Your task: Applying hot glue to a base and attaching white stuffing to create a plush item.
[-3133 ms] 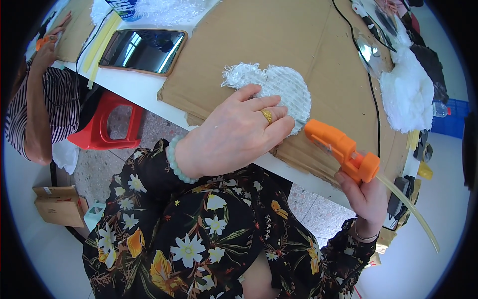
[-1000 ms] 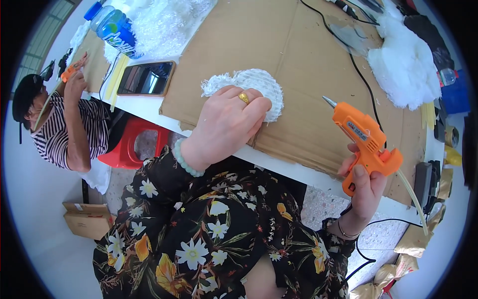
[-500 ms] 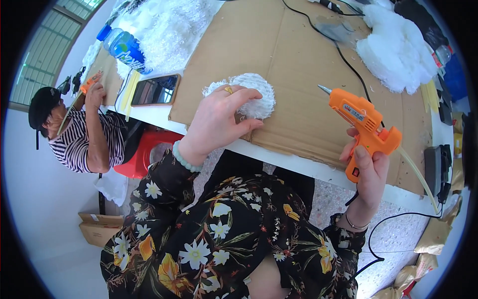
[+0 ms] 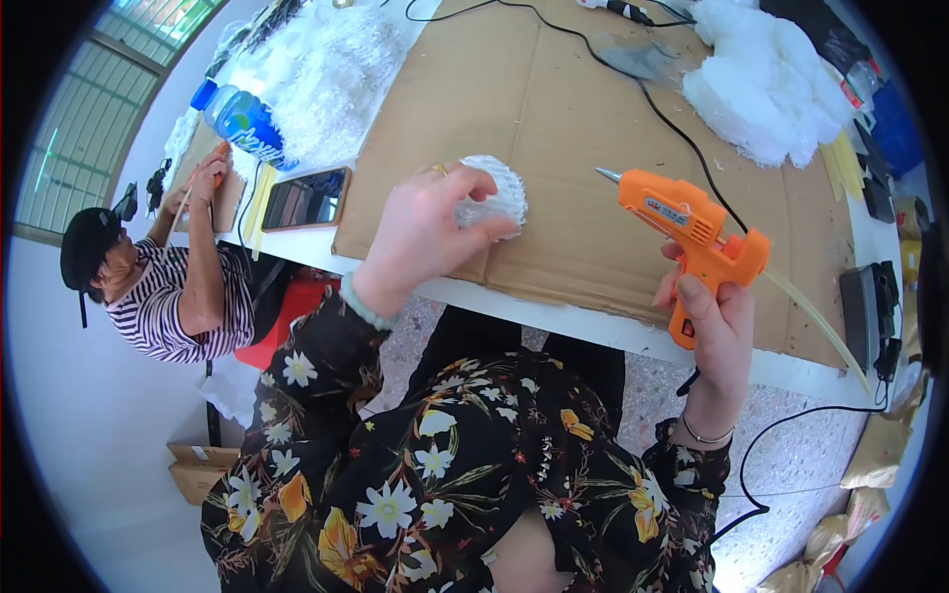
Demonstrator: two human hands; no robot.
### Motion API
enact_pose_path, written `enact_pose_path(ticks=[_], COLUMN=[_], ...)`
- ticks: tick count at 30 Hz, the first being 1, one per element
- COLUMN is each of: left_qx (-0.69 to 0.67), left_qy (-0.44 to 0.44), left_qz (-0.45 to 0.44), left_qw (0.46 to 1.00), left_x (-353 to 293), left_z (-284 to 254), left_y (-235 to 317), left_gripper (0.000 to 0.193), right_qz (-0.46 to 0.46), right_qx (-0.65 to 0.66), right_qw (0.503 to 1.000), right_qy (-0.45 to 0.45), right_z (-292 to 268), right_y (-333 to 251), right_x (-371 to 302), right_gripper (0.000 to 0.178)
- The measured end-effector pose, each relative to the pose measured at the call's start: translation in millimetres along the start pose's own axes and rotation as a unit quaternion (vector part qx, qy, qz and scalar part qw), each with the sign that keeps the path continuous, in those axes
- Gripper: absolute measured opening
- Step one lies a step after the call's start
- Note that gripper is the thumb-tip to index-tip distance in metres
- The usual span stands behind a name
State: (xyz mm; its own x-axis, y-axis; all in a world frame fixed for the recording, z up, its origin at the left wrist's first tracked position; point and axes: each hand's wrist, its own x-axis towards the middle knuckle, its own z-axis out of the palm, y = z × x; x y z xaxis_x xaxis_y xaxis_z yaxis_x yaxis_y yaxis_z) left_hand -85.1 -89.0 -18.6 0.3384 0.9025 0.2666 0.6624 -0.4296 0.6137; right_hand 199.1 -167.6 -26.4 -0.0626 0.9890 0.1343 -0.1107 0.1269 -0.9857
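Observation:
My left hand [image 4: 427, 229] curls its fingers and thumb round a round, fluffy white piece [image 4: 509, 198] over the cardboard [image 4: 554, 128]; the hand hides much of the piece. To the right, my right hand [image 4: 714, 316] is closed on the handle of an orange hot glue gun [image 4: 697, 232]. The gun's metal nozzle points left, toward the white piece but well apart from it. From the gun's back end a long pale glue stick [image 4: 816, 316] sticks out and slants down to the right.
Left of the cardboard lie a phone [image 4: 304, 198], yellowish glue sticks [image 4: 263, 203], a blue-labelled bottle [image 4: 237, 121] and shredded white material [image 4: 336, 84]. White stuffing [image 4: 766, 89] is heaped at the back right. A black cord [image 4: 672, 124] crosses the cardboard. A co-worker [image 4: 168, 267] sits at far left.
The white piece, earlier showing a broad face under my left hand, now looks narrower and partly tilted in my grip. The glue gun has shifted slightly left in view.

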Motion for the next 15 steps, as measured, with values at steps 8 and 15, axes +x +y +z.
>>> enact_pose_path(ticks=[8,15], left_qx=[0.165,0.177], left_qy=[0.046,0.032], left_qz=[0.157,0.177], left_qw=[0.973,0.968], left_x=[-7,-13], left_z=[14,9], left_y=[12,1], left_gripper=[0.019,0.013], right_qz=[-0.006,-0.001], right_qx=[0.009,0.008], right_qw=[1.0,1.0], right_qy=[-0.013,-0.014], right_z=[-1,-1], right_y=[2,8], right_x=[0,0], right_gripper=[0.043,0.042])
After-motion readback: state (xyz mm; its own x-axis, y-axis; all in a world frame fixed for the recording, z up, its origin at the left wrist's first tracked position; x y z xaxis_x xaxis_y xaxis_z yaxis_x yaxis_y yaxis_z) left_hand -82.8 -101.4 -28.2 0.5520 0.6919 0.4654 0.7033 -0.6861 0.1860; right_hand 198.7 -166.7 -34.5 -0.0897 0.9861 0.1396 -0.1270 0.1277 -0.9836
